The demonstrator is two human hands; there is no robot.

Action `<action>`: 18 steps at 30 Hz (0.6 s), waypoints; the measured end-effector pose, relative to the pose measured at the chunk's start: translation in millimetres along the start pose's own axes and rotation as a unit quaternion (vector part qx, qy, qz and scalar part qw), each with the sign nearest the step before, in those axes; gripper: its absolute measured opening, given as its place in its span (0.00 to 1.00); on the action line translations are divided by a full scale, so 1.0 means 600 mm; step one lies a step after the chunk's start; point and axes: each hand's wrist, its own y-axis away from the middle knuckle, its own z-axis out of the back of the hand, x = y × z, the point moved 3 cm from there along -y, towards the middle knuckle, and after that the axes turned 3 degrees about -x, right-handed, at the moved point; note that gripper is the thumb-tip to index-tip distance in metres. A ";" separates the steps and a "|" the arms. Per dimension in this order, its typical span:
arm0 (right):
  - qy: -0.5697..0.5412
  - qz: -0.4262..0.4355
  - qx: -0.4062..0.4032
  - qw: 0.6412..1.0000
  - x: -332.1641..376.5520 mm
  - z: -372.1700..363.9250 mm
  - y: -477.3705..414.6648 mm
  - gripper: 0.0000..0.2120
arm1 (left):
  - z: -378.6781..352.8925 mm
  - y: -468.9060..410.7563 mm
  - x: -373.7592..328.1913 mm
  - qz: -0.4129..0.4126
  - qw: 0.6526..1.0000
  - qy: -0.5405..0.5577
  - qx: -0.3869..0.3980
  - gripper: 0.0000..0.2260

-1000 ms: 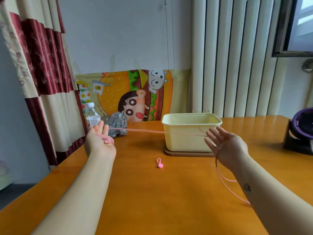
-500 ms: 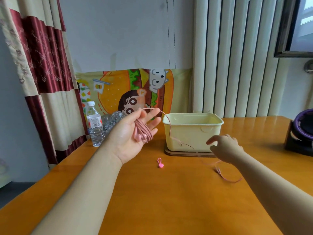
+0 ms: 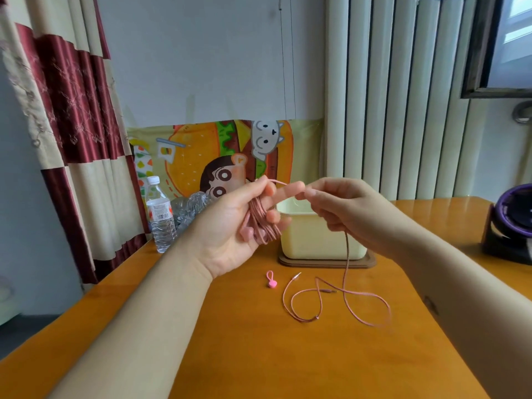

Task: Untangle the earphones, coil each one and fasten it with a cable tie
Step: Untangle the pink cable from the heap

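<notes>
The left hand (image 3: pixel 230 231) is raised over the table (image 3: pixel 259 355), its fingers curled through a coil of pink earphone cable (image 3: pixel 260 223). The right hand (image 3: pixel 345 214) pinches the same cable beside the left fingertips. The loose end hangs to the table and loops there, right of a pink cable tie (image 3: pixel 270 279) and nearer than a cream tub (image 3: pixel 311 240).

Earphone cable (image 3: pixel 347 254) loop blurred, purple device (image 3: pixel 515 220) cut by edge

No writing is legible; the label print on the water bottle (image 3: pixel 160 218) is too blurred.
</notes>
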 end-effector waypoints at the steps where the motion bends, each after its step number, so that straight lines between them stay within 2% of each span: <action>1: 0.010 0.004 -0.022 1.000 0.002 0.005 -0.001 0.10 | -0.004 0.002 0.002 0.014 0.999 0.015 0.033 0.09; 5: 0.042 0.041 -0.081 0.995 0.011 0.010 -0.006 0.09 | -0.029 0.011 0.016 0.060 0.977 0.057 0.198 0.14; 9: 0.129 0.053 -0.055 0.989 0.001 -0.013 -0.007 0.11 | -0.048 0.010 0.009 0.024 0.960 0.115 0.255 0.20; 12: 0.182 0.047 0.005 0.982 0.000 -0.039 0.007 0.16 | -0.039 0.004 -0.002 0.010 0.954 0.196 0.228 0.23; 14: 0.193 0.027 0.064 0.979 0.003 -0.050 0.016 0.18 | -0.029 -0.001 -0.004 -0.017 0.962 0.222 0.158 0.24; 16: 0.223 0.019 0.128 0.966 0.006 -0.057 0.024 0.14 | -0.008 -0.011 -0.006 -0.074 0.977 0.192 0.052 0.19; 18: 0.270 0.014 0.178 0.946 0.009 -0.062 0.032 0.11 | 0.011 -0.021 -0.006 -0.119 0.986 0.118 -0.017 0.17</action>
